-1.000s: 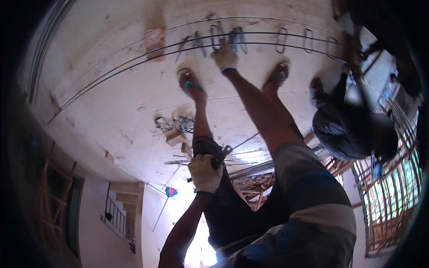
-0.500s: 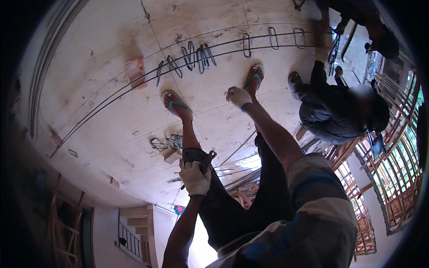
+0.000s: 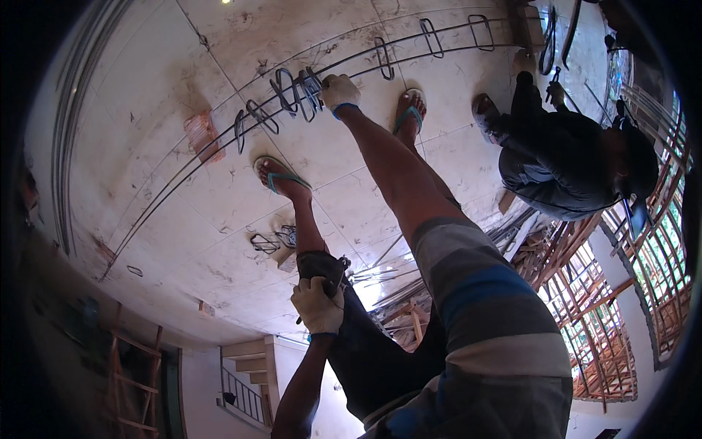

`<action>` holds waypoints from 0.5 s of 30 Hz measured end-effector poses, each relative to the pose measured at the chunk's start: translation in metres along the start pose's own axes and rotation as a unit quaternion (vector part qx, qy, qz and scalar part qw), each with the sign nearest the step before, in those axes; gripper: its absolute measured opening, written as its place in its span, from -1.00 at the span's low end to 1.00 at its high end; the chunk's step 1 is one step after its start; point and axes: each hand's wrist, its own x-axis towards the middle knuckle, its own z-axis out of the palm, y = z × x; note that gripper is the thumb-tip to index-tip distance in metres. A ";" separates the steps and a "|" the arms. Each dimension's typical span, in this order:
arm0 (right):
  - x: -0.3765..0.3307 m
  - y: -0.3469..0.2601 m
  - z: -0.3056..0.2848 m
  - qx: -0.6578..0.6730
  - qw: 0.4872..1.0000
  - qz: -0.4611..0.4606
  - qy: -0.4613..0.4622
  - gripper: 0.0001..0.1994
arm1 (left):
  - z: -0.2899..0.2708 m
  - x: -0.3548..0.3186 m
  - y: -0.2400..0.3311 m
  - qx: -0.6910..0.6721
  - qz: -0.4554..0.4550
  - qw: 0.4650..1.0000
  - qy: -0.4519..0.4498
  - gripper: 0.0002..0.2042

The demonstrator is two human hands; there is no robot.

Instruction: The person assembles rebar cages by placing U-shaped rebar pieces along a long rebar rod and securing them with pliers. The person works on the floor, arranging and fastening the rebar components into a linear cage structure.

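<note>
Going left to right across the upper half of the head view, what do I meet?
Bundle of long rods → reddish brick → clustered metal loops → right gloved hand → lone loop → next loop → crouching co-worker.

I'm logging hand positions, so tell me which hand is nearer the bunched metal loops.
Right: the right hand is at the bunched metal loops, perhaps touching; the left hand is farther off, by the left knee.

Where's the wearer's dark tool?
Head view, lower half, just left of centre: the dark tool is in the gloved left hand, by the left knee.
</note>
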 end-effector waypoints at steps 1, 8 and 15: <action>0.002 0.007 -0.001 0.015 1.000 -0.008 0.010 -0.74 | 0.000 0.001 0.002 0.003 0.002 1.000 -0.006 -0.66; -0.006 0.043 -0.017 0.060 0.997 -0.049 0.001 -0.73 | -0.004 0.001 0.006 0.027 -0.008 0.999 -0.024 -0.66; -0.008 0.016 -0.007 0.020 0.999 0.019 -0.029 -0.73 | -0.013 -0.003 0.008 0.009 -0.005 0.999 -0.035 -0.67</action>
